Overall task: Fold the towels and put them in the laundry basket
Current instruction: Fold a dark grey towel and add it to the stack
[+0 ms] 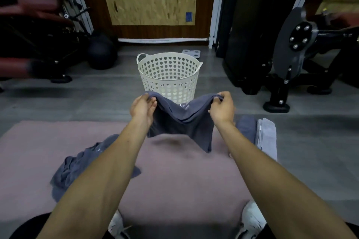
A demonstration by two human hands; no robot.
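I hold a dark grey towel (184, 122) up above the pink mat (29, 151), its top edge sagging between my hands. My left hand (142, 107) pinches the left corner and my right hand (223, 107) pinches the right corner. A cream laundry basket (169, 75) with heart-shaped holes stands upright on the floor just beyond the towel; I see nothing inside it. A crumpled grey towel (77, 169) lies on the mat to my left, partly hidden by my left forearm. Folded towels, one dark (247, 130) and one light grey (267, 137), lie at the right.
Black gym machines stand at the right (281, 54) and a red-padded one at the left (35, 40). A dark ball (102, 51) rests on the floor left of the basket. A white scale (191, 53) lies behind the basket. My white shoes (252, 219) show at the bottom.
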